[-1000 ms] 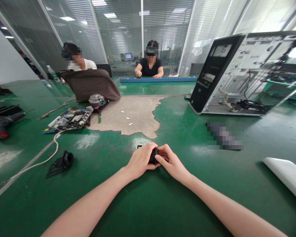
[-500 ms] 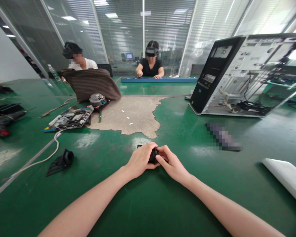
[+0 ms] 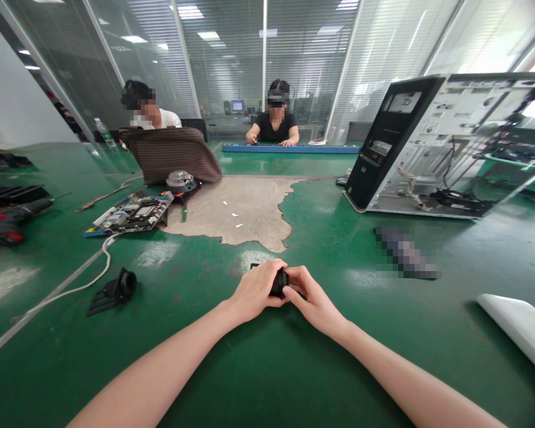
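Observation:
A small black part is held between my two hands, low over the green table. My left hand wraps round it from the left, and its back hides much of the part. From the right, my right hand grips the part's edge with thumb and fingers. A dark corner of it shows beyond my left knuckles. Left of my hands lies another black plastic piece with a round end.
Circuit board, power drill and white cable lie on the left. An open computer case, a blurred dark object and a white panel are on the right. Two people sit across the table.
The whole view has shifted slightly, with the scene now a little lower and further right. Both hands keep nearly the same hold on the black part.

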The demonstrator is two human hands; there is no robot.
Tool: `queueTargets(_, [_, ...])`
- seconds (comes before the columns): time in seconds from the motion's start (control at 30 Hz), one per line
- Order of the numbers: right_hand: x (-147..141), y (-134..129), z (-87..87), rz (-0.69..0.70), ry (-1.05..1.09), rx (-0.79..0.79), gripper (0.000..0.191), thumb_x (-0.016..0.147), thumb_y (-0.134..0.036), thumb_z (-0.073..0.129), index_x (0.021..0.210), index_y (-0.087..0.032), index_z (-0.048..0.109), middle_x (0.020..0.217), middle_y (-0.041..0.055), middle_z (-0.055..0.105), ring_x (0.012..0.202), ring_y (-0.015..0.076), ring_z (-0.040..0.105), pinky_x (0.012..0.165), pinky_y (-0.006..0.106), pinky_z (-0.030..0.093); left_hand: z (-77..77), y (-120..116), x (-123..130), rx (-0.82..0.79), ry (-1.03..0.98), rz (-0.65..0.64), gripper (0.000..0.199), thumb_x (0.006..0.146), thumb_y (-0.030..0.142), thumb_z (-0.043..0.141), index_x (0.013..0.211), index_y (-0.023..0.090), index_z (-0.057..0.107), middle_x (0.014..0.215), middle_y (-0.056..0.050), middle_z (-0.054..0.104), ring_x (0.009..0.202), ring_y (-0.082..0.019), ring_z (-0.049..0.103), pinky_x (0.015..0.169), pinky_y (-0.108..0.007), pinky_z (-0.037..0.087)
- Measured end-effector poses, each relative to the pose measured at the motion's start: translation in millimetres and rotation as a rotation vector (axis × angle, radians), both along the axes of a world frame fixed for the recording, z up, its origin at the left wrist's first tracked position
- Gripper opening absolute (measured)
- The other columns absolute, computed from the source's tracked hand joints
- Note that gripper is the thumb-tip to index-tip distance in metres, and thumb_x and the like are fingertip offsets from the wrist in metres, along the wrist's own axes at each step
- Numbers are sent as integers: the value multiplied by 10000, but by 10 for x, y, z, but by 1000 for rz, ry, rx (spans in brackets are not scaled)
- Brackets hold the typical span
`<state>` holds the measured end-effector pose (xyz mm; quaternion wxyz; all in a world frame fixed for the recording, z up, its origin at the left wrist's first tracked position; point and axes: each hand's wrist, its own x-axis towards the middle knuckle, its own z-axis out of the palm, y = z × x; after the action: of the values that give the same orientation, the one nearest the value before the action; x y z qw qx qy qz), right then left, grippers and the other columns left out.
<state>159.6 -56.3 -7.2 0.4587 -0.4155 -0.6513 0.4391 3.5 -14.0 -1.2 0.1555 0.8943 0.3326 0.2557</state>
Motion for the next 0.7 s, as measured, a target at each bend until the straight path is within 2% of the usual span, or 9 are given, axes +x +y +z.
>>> queueTargets(0.17, [-26, 35, 16, -56, 50, -118, 177, 801, -319, 484, 933, -217, 423, 864, 17, 530, 821, 150, 554, 707, 306, 495, -12, 3, 1, 10, -12, -4, 569, 674, 317, 626, 1140, 207, 318, 1119, -61, 485, 972, -217, 503, 820, -342, 413])
queueTargets(0.3, [-22, 39, 22, -52, 35, -138, 206, 796, -317, 491, 961, -210, 431, 891, 29, 540, 827, 155, 557, 723, 320, 490, -12, 7, 5, 2, -2, -5, 570, 670, 311, 628, 1138, 207, 318, 1119, -60, 486, 967, -218, 505, 815, -339, 413])
queueTargets(0.5, [-4, 10, 2, 10, 55, -36, 204, 778, -258, 528, 959, -231, 439, 996, 21, 503, 971, 154, 515, 895, 337, 419, 15, 1, 4, -20, 10, -1, 589, 646, 263, 640, 1137, 216, 317, 1106, -52, 492, 947, -213, 513, 797, -333, 417])
queueTargets(0.7, [-12, 51, -10, -51, 76, -96, 126, 803, -296, 485, 893, -221, 439, 847, 0, 522, 807, 132, 549, 730, 283, 480, 14, 1, 5, -17, 0, 5, 565, 664, 306, 631, 1130, 213, 327, 1105, -52, 500, 962, -215, 510, 816, -338, 414])
